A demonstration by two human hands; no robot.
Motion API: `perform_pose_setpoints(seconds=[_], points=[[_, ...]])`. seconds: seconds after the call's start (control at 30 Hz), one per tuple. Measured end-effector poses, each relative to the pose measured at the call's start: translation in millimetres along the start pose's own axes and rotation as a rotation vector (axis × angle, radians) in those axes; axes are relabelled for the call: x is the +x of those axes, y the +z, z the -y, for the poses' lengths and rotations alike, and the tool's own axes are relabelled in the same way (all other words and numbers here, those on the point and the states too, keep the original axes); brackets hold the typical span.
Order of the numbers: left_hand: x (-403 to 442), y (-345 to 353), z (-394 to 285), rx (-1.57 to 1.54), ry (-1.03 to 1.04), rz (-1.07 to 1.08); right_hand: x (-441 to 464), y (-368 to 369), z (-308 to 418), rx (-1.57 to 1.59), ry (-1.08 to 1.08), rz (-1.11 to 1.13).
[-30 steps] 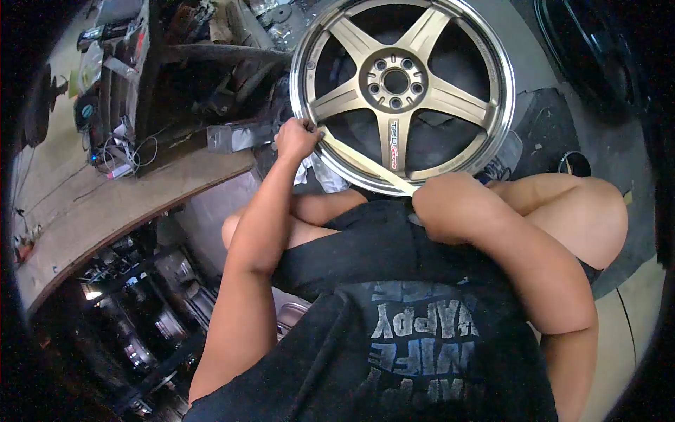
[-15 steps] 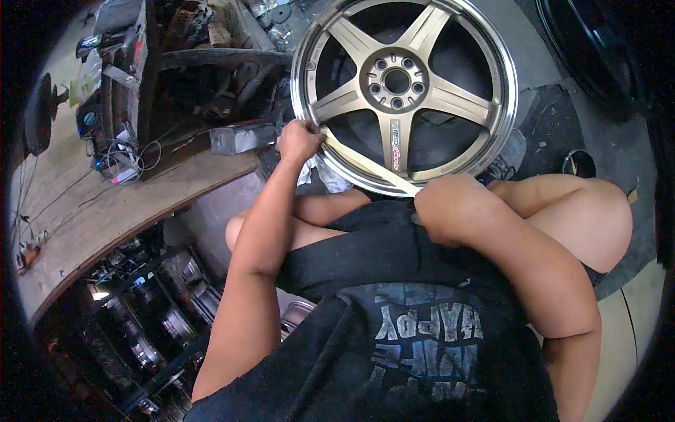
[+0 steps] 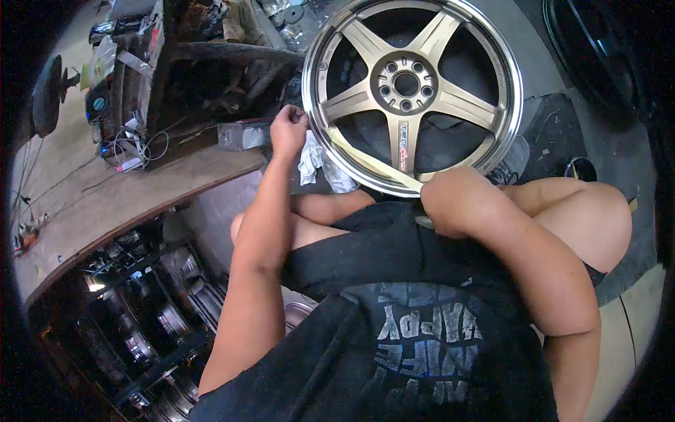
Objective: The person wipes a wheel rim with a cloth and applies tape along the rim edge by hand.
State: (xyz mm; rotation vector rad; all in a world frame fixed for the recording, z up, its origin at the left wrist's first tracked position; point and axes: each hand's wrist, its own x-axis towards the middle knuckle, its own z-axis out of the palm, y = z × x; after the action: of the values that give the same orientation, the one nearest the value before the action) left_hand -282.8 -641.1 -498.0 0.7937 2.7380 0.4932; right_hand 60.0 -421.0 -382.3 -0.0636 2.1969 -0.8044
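A gold five-spoke wheel rim (image 3: 411, 48) with a polished lip lies face up before my crossed legs. A pale strip of masking tape (image 3: 376, 167) runs along its lower left inner edge towards my right hand. My right hand (image 3: 460, 200) is closed around the tape roll (image 3: 425, 221), of which only a small edge shows below the fingers. Just outside the rim's left edge is my left hand (image 3: 288, 130), its fingers curled in and apart from the tape's end. I see nothing in those fingers.
A wooden board (image 3: 126, 200) with cables and small tools stands at the left, more wheels (image 3: 172, 320) beneath it. A small box (image 3: 241, 136) and white crumpled paper (image 3: 309, 158) lie by the rim. A dark wheel (image 3: 598, 56) is at the upper right.
My left hand has let go of the tape's end and moved slightly left and up. The right hand still holds the roll, and the view has shifted a little.
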Motion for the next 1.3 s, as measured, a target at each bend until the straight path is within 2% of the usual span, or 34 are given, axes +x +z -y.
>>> perform_pose_setpoints(seconds=[0.07, 0.1, 0.17, 0.2, 0.27, 0.4, 0.47, 0.53, 0.67, 0.77, 0.83, 0.87, 0.93, 1.17, 1.3], points=[[1, -15, 10, 0.035, 0.057, 0.174, 0, 2, -1, 0.006, -0.008, -0.071], [-6, -22, 2, 0.033, 0.060, 0.175, 0, 2, -1, 0.006, -0.004, -0.072], [-24, -39, -11, 0.380, 0.192, 0.573, 1, 2, -1, 0.017, -0.002, -0.118], [-32, -44, -17, 0.379, 0.191, 0.573, 2, 1, -1, 0.016, -0.002, -0.116], [-44, -45, -25, 0.607, 0.252, 0.584, 2, -3, -1, 0.048, 0.035, -0.124], [-42, -33, -23, 0.557, 0.140, 0.736, 4, -13, -1, 0.036, 0.080, -0.050], [-43, -28, -26, 0.583, 0.154, 0.728, 7, -14, -1, 0.030, 0.079, 0.009], [-42, -24, -24, 0.748, 0.193, 0.702, 8, -14, 0, 0.013, 0.066, 0.001], [-35, -32, -34, 0.782, 0.157, 0.768, 11, -16, 2, -0.009, 0.012, -0.002], [-29, -33, -23, 0.745, 0.238, 0.706, 14, -22, 4, 0.021, -0.003, 0.002], [-19, -27, -5, 0.464, 0.259, 0.498, 17, -25, 3, 0.032, 0.008, 0.014], [-14, -31, -3, 0.465, 0.257, 0.506, 19, -26, 3, 0.045, 0.020, 0.023], [-1, -40, -1, 0.218, 0.309, 0.358, 23, -28, 2, 0.076, 0.050, 0.050], [3, -43, -14, 0.165, 0.209, 0.470, 31, -30, -3, 0.093, 0.095, 0.069], [-4, -28, -23, 0.260, 0.287, 0.411, 30, -32, -4, 0.098, 0.076, 0.044]])
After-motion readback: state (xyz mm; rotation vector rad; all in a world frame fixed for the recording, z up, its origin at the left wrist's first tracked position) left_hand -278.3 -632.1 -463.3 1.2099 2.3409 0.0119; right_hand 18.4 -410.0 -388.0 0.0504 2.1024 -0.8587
